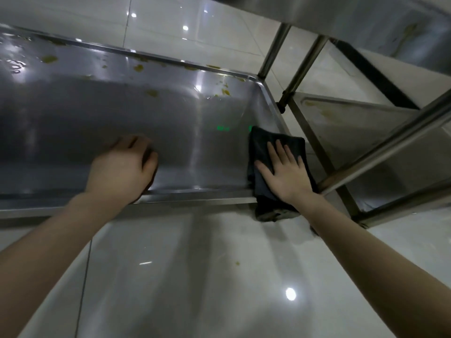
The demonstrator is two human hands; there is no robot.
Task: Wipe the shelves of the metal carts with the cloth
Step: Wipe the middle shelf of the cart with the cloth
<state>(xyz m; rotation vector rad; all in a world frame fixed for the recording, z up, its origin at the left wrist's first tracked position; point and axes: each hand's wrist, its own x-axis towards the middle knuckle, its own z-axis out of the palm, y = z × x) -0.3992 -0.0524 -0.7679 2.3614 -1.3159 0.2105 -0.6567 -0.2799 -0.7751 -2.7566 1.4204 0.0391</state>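
My right hand (285, 174) is flat, fingers spread, pressing the dark cloth (262, 142) into the shelf (97, 113) corner at centre right, with the cloth's tail hanging over the near rim. My left hand (123, 167) sits on that rim, centre left. It's too blurry to tell if it grips. I'd press evenly and sweep out to the yellow splatters (139, 67) along the far edge, upper left.

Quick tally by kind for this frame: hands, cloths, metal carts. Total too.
Hands: 2, left hand and right hand
Cloths: 1, dark cloth under the flat right hand
Metal carts: 2, near cart and cart to its right
Total: 5
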